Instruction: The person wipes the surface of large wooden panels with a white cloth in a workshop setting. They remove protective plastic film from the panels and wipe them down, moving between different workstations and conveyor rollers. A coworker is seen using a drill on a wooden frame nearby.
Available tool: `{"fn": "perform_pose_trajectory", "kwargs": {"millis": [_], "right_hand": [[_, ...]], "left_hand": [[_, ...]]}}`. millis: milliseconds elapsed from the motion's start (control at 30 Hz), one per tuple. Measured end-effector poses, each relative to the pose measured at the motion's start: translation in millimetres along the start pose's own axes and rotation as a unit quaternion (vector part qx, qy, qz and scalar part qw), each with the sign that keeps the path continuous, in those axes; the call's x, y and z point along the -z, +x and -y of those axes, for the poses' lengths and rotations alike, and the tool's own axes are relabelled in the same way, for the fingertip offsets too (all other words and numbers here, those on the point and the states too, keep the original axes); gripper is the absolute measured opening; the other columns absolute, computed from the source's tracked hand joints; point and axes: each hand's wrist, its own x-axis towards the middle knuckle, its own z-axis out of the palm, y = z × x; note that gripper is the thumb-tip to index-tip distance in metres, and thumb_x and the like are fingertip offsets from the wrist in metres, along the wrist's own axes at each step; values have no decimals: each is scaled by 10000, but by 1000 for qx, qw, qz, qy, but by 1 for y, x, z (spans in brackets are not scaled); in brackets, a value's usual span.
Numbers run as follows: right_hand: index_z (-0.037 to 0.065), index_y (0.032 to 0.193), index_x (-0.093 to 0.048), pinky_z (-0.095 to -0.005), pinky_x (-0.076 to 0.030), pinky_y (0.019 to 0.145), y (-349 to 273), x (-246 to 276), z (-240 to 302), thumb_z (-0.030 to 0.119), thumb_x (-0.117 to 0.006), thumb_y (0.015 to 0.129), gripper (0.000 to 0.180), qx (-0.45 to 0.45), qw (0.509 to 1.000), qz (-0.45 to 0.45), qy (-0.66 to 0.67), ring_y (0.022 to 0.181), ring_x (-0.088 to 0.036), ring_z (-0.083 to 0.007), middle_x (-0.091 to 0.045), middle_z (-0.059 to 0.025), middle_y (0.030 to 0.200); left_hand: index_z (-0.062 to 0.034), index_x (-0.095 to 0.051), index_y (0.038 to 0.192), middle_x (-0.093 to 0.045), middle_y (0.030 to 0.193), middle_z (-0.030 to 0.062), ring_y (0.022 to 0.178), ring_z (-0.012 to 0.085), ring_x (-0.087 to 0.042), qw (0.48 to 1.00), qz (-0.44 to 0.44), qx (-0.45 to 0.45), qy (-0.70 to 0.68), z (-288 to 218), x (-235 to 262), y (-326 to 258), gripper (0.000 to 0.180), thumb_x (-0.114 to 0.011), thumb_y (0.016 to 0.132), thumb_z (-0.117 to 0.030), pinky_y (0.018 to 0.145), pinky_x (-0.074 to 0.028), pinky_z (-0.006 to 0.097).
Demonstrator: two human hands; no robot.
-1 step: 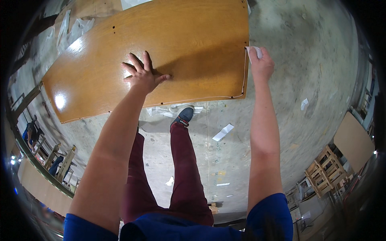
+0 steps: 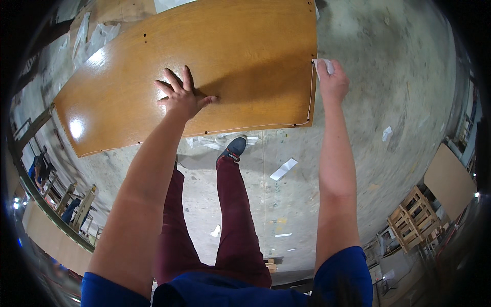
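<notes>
A glossy brown wooden panel [image 2: 245, 46], with dark holes or studs near its edges, stretches in front of me. My left hand [image 2: 181, 100] lies flat on its top face, fingers spread. Beyond the panel's right edge, my right hand [image 2: 333, 83] is closed on a white wad [image 2: 323, 68]; whether this is paper, cloth or bundled cord I cannot tell. A thin white cord [image 2: 255, 126] follows the near edge of the panel, rounds the near right corner and runs up the right side to a dark stud beside the wad. My fingers hide part of the wad.
Grey concrete floor [image 2: 378, 169] surrounds the panel, with a white strip [image 2: 283, 169] and other scraps on it. My shoe [image 2: 235, 148] is close to the near edge. A wooden pallet [image 2: 415, 217] and a tan board [image 2: 450, 181] stand at right. Another person [image 2: 38, 169] is far left.
</notes>
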Motion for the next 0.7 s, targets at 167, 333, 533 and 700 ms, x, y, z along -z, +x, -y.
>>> {"fn": "perform_pose_trajectory", "kwargs": {"millis": [167, 333, 533, 700], "right_hand": [[116, 802, -610, -416, -470, 596, 28, -5, 10, 409, -635, 768, 296, 14, 1000, 5, 23, 681, -602, -343, -637, -104, 719], [115, 841, -628, -408, -474, 630, 65, -11, 34, 409, -618, 773, 303, 23, 998, 14, 53, 713, -615, -332, -655, -101, 771], [120, 883, -645, -421, -480, 653, 105, -24, 57, 426, -615, 770, 328, 59, 997, -18, 42, 755, -627, -340, -666, -106, 815], [156, 921, -662, -438, -491, 679, 124, -34, 59, 458, -619, 759, 345, 66, 997, -17, 19, 791, -634, -343, -671, -116, 835]], "left_hand": [[-171, 5, 1460, 73, 1452, 317, 1284, 599, 29, 999, 33, 8, 40, -8, 16, -5, 1154, -400, 625, -856, 862, -400, 654], [-174, -12, 1462, 64, 1452, 319, 1281, 604, 14, 999, 21, -1, 37, -1, 11, -1, 1145, -409, 628, -851, 845, -408, 656], [-135, -14, 1458, 70, 1440, 338, 1269, 613, 0, 1000, -9, -20, 15, 4, 2, 2, 1188, -475, 613, -831, 781, -402, 699], [-127, -9, 1458, 81, 1439, 340, 1266, 621, -8, 999, -2, -30, 15, 5, 5, 3, 1182, -458, 622, -832, 781, -403, 696]]}}
